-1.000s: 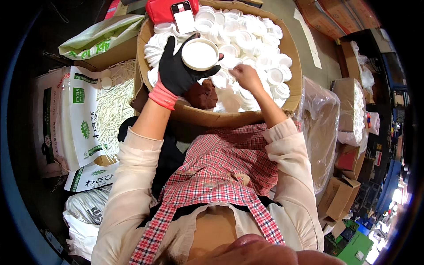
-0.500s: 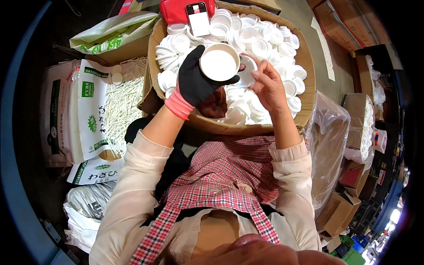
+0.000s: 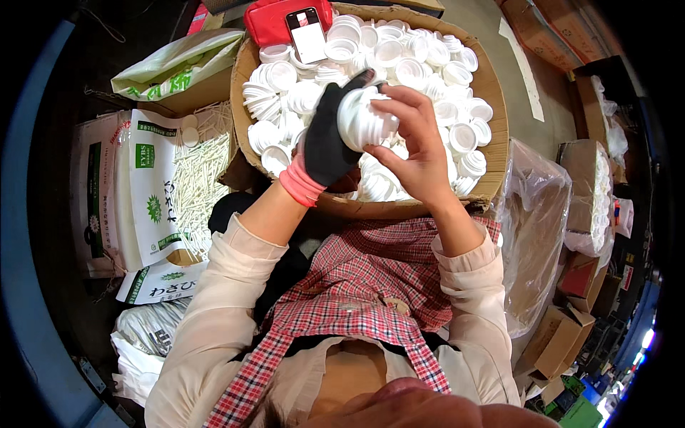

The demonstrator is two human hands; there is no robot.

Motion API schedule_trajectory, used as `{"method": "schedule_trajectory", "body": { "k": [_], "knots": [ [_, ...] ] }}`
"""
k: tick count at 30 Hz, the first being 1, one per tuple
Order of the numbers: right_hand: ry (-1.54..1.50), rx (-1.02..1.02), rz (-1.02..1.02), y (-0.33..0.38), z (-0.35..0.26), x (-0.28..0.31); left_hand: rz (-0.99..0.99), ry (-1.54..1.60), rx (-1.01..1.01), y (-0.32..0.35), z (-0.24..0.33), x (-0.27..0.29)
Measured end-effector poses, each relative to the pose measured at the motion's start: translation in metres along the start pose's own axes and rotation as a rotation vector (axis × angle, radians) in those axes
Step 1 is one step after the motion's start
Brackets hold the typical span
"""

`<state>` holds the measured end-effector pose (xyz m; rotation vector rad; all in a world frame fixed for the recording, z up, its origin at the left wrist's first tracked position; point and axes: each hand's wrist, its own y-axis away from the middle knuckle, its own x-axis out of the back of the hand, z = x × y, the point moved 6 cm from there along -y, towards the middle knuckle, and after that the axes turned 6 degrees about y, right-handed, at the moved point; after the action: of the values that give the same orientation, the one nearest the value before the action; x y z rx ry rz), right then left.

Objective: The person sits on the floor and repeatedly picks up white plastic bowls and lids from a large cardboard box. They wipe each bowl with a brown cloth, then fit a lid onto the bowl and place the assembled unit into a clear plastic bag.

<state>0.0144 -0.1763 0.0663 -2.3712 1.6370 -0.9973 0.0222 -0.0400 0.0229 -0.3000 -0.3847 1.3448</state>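
Apron: I look down from my far-off seat and first see a red checked apron (image 3: pixel 349 307), just this side of the big brown box (image 3: pixel 494 125).
Gloved left hand: the black left hand (image 3: pixel 328 139) is over the box, curled part way shut around the white lid stack.
Bare right hand: the right hand (image 3: pixel 422 146) is over the box too, half open, thumb and fingers at the stack's right end. I cannot tell if it grips.
White lid stack: the stack (image 3: pixel 362 120) is above the box, between both hands, tipped on its side and blurry.
What changed: half a second ago the right hand had one thin lid beside the stack. Now I see no lid apart, so I think it went in with the stack.
Loose lids: many white lids (image 3: pixel 410 71) fill the box.
White sticks: a heap of sticks (image 3: pixel 196 203) lies left of the box.
Phone: a phone (image 3: pixel 307 39) rests at the box's far left corner, against a red pouch (image 3: pixel 265 21).
Cartons: brown cartons (image 3: pixel 546 32) stand past the box, far right.
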Motion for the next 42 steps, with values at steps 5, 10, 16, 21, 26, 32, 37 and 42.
{"method": "schedule_trajectory", "body": {
  "k": [5,10,16,21,26,32,37,42],
  "knots": [
    [0.079,0.004,0.127,0.003,0.002,0.008,-0.180,0.043,0.060,0.005,0.016,-0.014],
    [0.221,0.056,0.237,0.002,-0.019,0.023,-0.019,-0.086,-0.055,-0.005,0.012,0.001],
    [0.389,0.199,0.195,0.004,-0.035,0.008,0.107,0.559,0.308,-0.003,0.001,-0.008],
    [0.397,0.221,0.188,0.003,-0.037,0.001,0.192,0.838,0.298,-0.004,0.001,-0.007],
    [0.467,0.175,0.122,0.001,-0.037,0.000,0.109,0.329,0.045,0.001,0.020,0.005],
    [0.467,0.177,0.103,0.000,-0.040,-0.001,0.061,0.163,-0.093,0.000,0.017,0.008],
    [0.467,0.186,0.096,0.001,-0.037,-0.002,0.068,0.854,0.129,-0.001,0.011,0.000],
    [0.460,0.108,0.126,-0.005,-0.040,0.004,0.090,0.803,0.335,0.004,0.018,-0.005]
  ]
}}
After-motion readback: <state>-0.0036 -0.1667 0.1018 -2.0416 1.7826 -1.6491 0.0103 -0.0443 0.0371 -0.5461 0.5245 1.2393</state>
